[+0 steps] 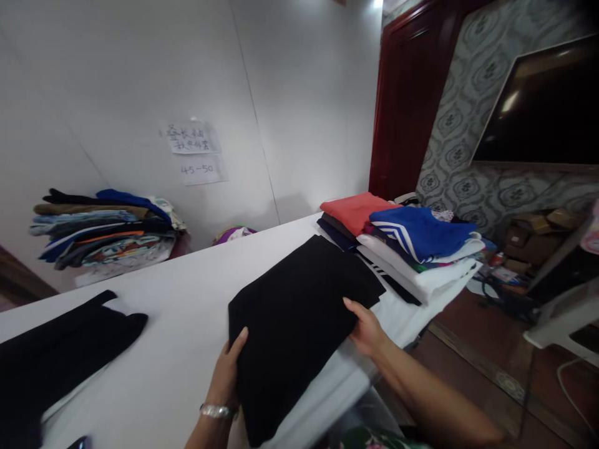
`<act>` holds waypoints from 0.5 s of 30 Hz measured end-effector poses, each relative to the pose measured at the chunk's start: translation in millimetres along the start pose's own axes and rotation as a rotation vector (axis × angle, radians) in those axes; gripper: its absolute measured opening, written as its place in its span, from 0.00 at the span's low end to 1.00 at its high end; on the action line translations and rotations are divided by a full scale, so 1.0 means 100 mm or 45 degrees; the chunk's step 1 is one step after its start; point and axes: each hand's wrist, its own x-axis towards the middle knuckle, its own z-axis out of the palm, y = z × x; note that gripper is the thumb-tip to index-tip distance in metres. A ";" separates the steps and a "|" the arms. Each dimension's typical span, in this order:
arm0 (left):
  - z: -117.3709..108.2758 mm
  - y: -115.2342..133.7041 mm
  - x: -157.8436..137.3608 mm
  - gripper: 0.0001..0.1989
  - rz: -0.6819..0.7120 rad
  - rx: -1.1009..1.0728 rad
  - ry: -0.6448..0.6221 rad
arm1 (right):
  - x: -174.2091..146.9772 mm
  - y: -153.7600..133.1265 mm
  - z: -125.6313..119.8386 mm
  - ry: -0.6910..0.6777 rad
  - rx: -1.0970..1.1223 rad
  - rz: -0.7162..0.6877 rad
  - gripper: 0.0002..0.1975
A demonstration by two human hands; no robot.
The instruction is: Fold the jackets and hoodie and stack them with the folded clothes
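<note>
A folded black garment (299, 312) is held in front of me over the white table, tilted, its exact kind not plain from this side. My left hand (228, 368), with a silvery band at the wrist, grips its near left edge, thumb on top. On the right edge my right hand (365, 327) pinches it the same way, fingers hidden underneath. Beyond its far right corner stand folded clothes: a coral-red piece (358, 211) tops one pile and a blue garment with white stripes (423, 231) tops another.
The white table (173, 337) runs along a pale wall. Another black garment (65, 355) lies at left. Behind the table rises a tall stack of folded clothes (112, 227). Handwritten paper signs (199, 153) hang on the wall. At right are cardboard boxes (533, 237) and a white stool (566, 312).
</note>
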 end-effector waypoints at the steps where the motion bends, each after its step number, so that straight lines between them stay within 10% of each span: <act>1: 0.00 0.01 -0.05 0.17 -0.017 -0.032 0.002 | -0.01 -0.05 0.04 -0.032 -0.007 -0.006 0.10; 8: 0.33 0.40 -0.33 0.18 0.204 -0.139 0.025 | -0.04 -0.62 0.29 -0.133 -0.015 -0.200 0.15; 15: 1.42 1.06 -0.37 0.27 0.683 -0.264 -0.339 | 0.10 -1.80 0.35 -0.004 -0.243 -0.569 0.09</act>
